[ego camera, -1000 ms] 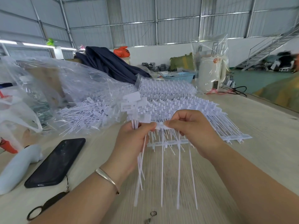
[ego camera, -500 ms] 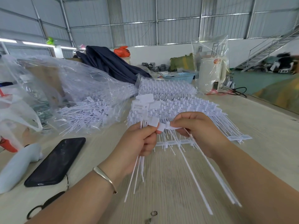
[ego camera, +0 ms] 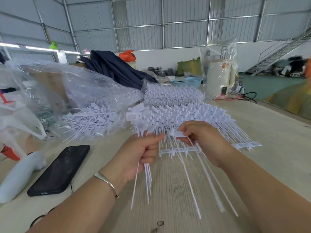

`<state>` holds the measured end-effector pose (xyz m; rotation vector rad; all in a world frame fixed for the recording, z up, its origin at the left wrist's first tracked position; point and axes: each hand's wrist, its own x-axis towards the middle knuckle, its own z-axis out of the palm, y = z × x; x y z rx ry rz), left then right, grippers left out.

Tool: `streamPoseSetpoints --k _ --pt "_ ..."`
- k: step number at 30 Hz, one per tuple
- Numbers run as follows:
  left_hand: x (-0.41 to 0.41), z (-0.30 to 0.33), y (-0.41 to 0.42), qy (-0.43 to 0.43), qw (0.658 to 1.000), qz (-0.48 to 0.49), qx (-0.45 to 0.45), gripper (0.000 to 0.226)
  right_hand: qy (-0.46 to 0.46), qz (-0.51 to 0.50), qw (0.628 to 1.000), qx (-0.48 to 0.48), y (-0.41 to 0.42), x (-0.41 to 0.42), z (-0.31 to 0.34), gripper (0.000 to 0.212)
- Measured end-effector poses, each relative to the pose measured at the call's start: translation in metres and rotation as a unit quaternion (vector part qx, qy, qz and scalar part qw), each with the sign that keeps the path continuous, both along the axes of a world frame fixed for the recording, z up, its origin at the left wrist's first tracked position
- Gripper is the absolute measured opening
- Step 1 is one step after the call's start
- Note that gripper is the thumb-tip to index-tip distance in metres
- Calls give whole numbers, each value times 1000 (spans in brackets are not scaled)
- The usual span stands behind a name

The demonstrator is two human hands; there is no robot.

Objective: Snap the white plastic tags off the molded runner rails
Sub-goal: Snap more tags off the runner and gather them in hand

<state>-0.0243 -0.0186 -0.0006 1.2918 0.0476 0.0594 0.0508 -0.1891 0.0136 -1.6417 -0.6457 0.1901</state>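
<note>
Table (ego camera: 262,148): pale wood, running from under the person out to the 12 o'clock end, where the stock lies.
Plastic bag (ego camera: 70,98): clear, slumped at 10 o'clock, with loose finished tags spilling from its mouth.
Runner stack (ego camera: 185,111): unbroken moulded sheets heaped at 12 o'clock, just beyond both hands; plenty left to strip, by my judgement.
Phone (ego camera: 60,170): black, flat on the table at 8 o'clock, well apart from the work.
Runner rail (ego camera: 178,150): short white bar lying on the table between the hands, stubs showing where tags have come away.
Left hand (ego camera: 141,153): clenched round a bundle of freed tags (ego camera: 141,115), flags up, tails hanging toward 6 o'clock.
Right hand (ego camera: 203,140): pinching the flag of a single tag (ego camera: 179,134), its tail trailing toward 5 o'clock.
Change: half a second ago the two hands nearly met at the flag; now they have drawn apart and the right hand's tails swing freer. I read that as another tag snapped off the rail.
Next, at a guess: the loose tag joins the left bundle.
</note>
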Motion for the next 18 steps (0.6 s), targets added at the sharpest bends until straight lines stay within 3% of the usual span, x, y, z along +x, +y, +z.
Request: streamPoseSetpoints --k 5,12,14,18 --pt "3 -5 0 28 998 35 51 50 -42 6 997 -57 6 -9 -2 18" --pt "3 -9 1 7 988 70 140 36 -95 37 994 -26 5 -11 -3 15" --pt "2 -9 -1 -1 990 60 131 18 -99 46 994 -30 6 -11 -4 16" --pt "1 -5 3 0 993 74 89 25 -69 38 996 -52 -3 -4 -3 9"
